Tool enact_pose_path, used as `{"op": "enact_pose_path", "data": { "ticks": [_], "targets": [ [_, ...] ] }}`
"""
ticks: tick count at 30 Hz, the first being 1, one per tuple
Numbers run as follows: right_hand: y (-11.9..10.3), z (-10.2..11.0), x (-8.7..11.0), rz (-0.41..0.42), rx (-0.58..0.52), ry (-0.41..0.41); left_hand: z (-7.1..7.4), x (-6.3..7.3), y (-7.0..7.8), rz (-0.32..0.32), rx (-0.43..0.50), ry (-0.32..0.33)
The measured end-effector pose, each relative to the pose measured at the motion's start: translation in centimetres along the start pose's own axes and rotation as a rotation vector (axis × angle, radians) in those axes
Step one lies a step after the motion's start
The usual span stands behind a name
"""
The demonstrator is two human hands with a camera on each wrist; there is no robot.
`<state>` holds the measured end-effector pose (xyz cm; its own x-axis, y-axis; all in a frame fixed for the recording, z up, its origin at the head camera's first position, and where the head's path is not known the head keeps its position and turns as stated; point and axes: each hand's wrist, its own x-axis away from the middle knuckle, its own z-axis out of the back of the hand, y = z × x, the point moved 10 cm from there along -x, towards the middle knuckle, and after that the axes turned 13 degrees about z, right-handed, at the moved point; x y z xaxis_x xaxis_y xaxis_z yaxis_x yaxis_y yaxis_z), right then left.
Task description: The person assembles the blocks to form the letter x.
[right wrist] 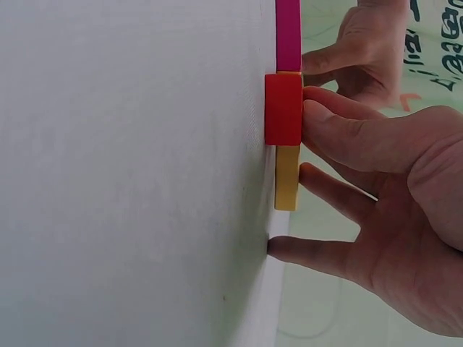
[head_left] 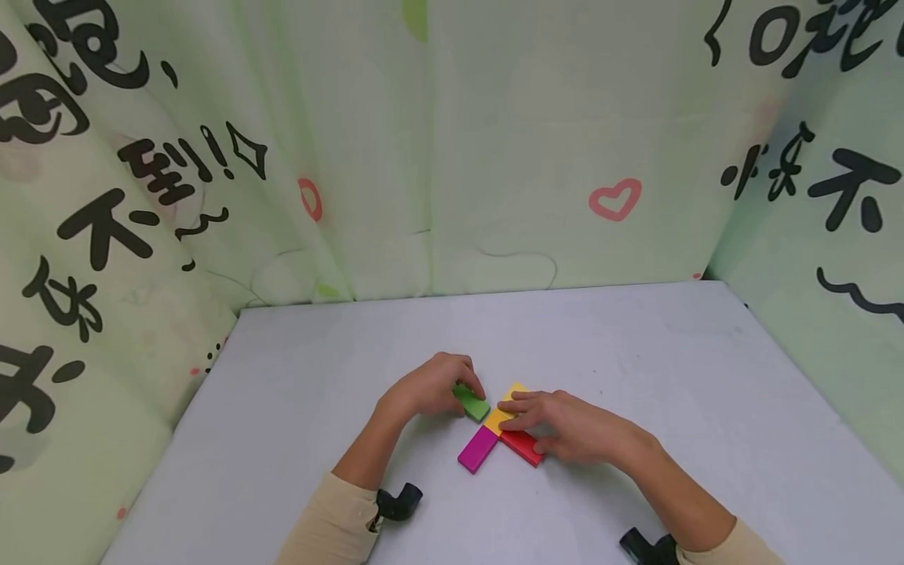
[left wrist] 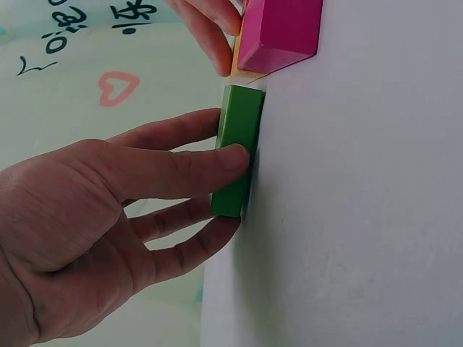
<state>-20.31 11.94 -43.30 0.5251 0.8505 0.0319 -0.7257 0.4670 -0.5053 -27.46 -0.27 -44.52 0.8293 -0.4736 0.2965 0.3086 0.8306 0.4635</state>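
My left hand (head_left: 432,384) pinches a green block (head_left: 472,403), its thumb on one side and fingers on the other. In the left wrist view the green block (left wrist: 241,119) stays just apart from the yellow and magenta blocks. My right hand (head_left: 568,424) lies over a yellow block (head_left: 493,421) and a red block (head_left: 521,447), fingers spread and fairly straight. From the right wrist, the thumb touches the red block (right wrist: 283,108), while a fingertip is at the yellow block (right wrist: 287,181). A magenta block (head_left: 478,449) continues from the yellow one's near end.
The blocks lie on a white-covered table (head_left: 318,353). Pale green curtains (head_left: 494,157) with dark lettering and red hearts hang behind it and at both sides. Dark wrist devices (head_left: 400,502) sit at both beige sleeves (head_left: 328,518).
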Motion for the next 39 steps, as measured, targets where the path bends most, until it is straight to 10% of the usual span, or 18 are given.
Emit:
{"op": "enact_pose_path", "data": {
  "ticks": [39],
  "targets": [
    [-0.20,-0.10,-0.12,0.002,0.021,-0.003,-0.57,0.32,1.03,-0.050,-0.064,0.018]
  ]
}}
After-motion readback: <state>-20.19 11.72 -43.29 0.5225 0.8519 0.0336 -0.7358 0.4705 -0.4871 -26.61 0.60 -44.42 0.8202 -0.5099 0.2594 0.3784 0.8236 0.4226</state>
